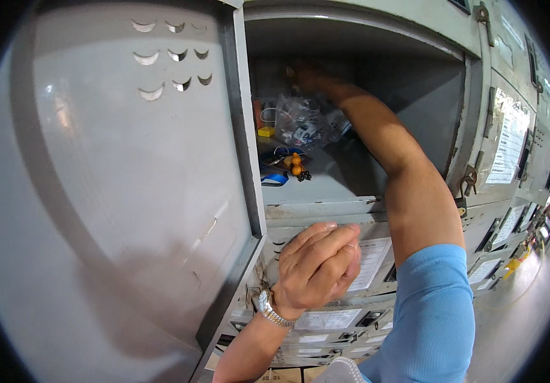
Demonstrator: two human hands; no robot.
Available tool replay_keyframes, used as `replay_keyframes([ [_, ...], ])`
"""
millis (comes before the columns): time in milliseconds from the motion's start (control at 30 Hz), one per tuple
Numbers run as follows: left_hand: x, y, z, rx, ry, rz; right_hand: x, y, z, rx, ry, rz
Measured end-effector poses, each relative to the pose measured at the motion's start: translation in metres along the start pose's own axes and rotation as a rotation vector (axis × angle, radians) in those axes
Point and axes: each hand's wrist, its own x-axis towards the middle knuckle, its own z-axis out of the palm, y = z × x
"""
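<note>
My left hand [318,265], with a metal-band wristwatch [274,309] on its wrist, is curled closed just below the front edge of an open grey locker compartment [326,207]. Whatever its fingers hold, if anything, is hidden. My right arm reaches deep into the compartment. Deep in shadow at the back, my right hand [313,78] is close to a small yellowish thing [289,73]; its fingers are too dim to read. Nearer the opening lie a crumpled clear plastic bag [302,122], a yellow block [265,131], an orange beaded trinket [295,165] and a blue strap [275,179].
The grey locker door [128,159] stands swung out to the left, with crescent vent slots. More locker doors line the right, one bearing a paper sheet [509,140]. Keys [468,180] hang beside the compartment's right edge. Labelled doors [326,318] continue below.
</note>
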Motion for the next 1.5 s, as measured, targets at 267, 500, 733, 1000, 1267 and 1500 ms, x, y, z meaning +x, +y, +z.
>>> replay_keyframes([
  [267, 0.0, 0.0, 0.012, -0.004, 0.083, 0.022, -0.007, -0.007, -0.028, -0.013, -0.158, -0.107],
  [500, 0.013, 0.011, 0.006, -0.241, 0.198, -0.228, -0.12, -0.064, -0.12, 0.245, 0.0, -0.28],
  [733, -0.006, 0.096, -0.046, -0.795, 0.125, -0.879, -0.3, -0.105, -0.187, 0.781, -0.14, -0.286],
  [1000, -0.051, 0.138, -0.058, -1.176, 0.048, -1.059, -0.428, -0.134, -0.133, 1.201, -0.093, -0.259],
  [1267, -0.072, 0.163, -0.106, -1.007, -0.057, -1.187, -0.47, -0.174, -0.118, 1.234, -0.043, -0.166],
  [1500, -0.082, 0.183, -0.115, -0.983, -0.019, -1.174, -0.487, -0.177, -0.13, 1.104, -0.246, -0.218],
])
